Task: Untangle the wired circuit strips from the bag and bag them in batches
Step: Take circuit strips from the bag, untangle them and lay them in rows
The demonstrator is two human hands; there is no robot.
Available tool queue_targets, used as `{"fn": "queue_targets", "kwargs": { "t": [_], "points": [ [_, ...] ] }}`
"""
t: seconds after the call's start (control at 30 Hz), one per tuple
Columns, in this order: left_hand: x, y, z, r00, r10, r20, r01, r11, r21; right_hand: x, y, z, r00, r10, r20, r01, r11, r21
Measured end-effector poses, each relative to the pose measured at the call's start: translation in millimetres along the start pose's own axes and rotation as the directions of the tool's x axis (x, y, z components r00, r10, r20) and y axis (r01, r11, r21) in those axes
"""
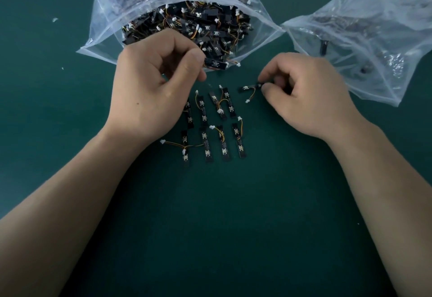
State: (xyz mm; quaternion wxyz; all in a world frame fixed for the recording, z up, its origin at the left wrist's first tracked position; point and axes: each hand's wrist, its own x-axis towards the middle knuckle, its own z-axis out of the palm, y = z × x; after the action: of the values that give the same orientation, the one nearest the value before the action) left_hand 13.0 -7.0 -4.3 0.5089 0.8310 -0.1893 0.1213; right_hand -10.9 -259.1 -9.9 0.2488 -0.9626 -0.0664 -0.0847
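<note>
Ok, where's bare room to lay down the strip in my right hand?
Bare dark green table lies between the two rows of black wired circuit strips and the right hand, and below the rows between both forearms. It is crowded from the left hand up to the mouth of the open clear plastic bag.

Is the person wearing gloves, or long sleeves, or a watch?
No gloves. The left hand and right hand are both bare, with no rings, and no watch or bracelet at the wrists. The left forearm and right forearm are bare too; no sleeves show as far as the picture reaches.
</note>
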Motion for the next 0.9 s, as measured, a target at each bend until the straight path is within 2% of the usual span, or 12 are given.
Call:
{"fn": "queue_targets", "kwargs": {
  "t": [0.2, 0.37, 0.53, 0.7, 0.9],
  "points": [
    [0.4, 1.8, 0.7, 1.0, 0.001, -0.005, -0.001, 1.0, 0.017, 1.3, -3.2, -3.4, 0.999, 0.011, 0.046, -0.01, 0.999, -0.035],
    [-0.2, 2.2, 0.6, 1.0, 0.01, 0.004, -0.01, 1.0, 0.028, 1.6, -8.1, 0.8, 0.996, -0.054, 0.072, 0.059, 0.996, -0.062],
    [-0.7, 2.3, 0.5, 1.0, 0.012, -0.003, -0.011, 1.0, 0.025, 1.2, -4.4, 0.4, 0.998, -0.063, 0.021, 0.06, 0.992, 0.108],
    [-0.7, 2.1, -0.4, 1.0, 0.011, 0.0, -0.011, 1.0, 0.028, 2.5, -2.2, 0.9, 0.995, -0.086, 0.055, 0.087, 0.996, -0.018],
    [-0.8, 2.9, -0.5, 1.0, 0.014, 0.008, -0.014, 0.999, 0.032, 2.8, -2.0, 1.1, 0.99, -0.115, 0.084, 0.113, 0.993, 0.033]
  ]
}}
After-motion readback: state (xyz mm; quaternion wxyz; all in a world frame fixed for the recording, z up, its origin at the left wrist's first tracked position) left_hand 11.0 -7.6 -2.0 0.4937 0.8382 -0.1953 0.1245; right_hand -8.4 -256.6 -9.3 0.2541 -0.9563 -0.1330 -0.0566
